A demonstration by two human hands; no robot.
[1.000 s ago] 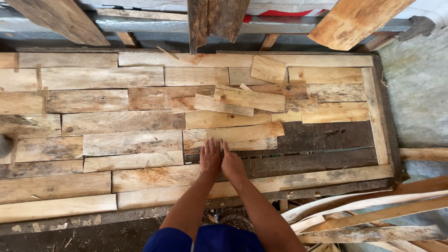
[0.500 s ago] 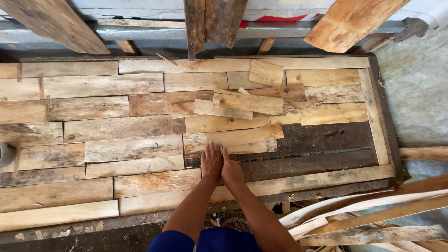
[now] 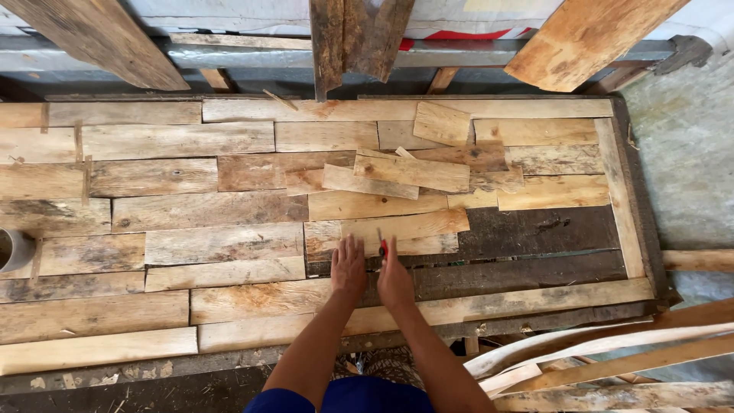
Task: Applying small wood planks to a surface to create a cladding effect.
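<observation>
Head view, one entry per item

Left hand [image 3: 349, 268]: forearm reaching up from the lower edge, palm down, fingers together and laid flat on the pale short board [image 3: 397, 232] and the dark gap just below it; nothing gripped.

Right hand [image 3: 394, 277]: forearm running alongside the left, hand just beside it, almost touching; fingers narrow, closed about a small red pencil-like marker [image 3: 382, 246] whose tip stands up at the lower edge of the same board.

Pale short board: lies near the middle of the panel, long side left to right, its right end over the dark backing board [image 3: 535, 229].

Panel of reclaimed planks [image 3: 191, 199]: rows of mixed pale and brown boards, close-fitted on the left, bare and dark at centre right; pale border strip [image 3: 621, 199] upright along the right edge.

Loose offcuts [image 3: 413, 172]: several, overlapping, tilted, above the hands.

Leaning planks [image 3: 589, 34]: at the top edge, one orange-brown, one dark and split.

Red strip [image 3: 436, 43]: narrow, behind the top rail, shape unclear.

Grey round container [image 3: 15, 251]: far left edge, partly cut off.

Thin pale slats [image 3: 612, 352]: lower right, stacked loosely
</observation>
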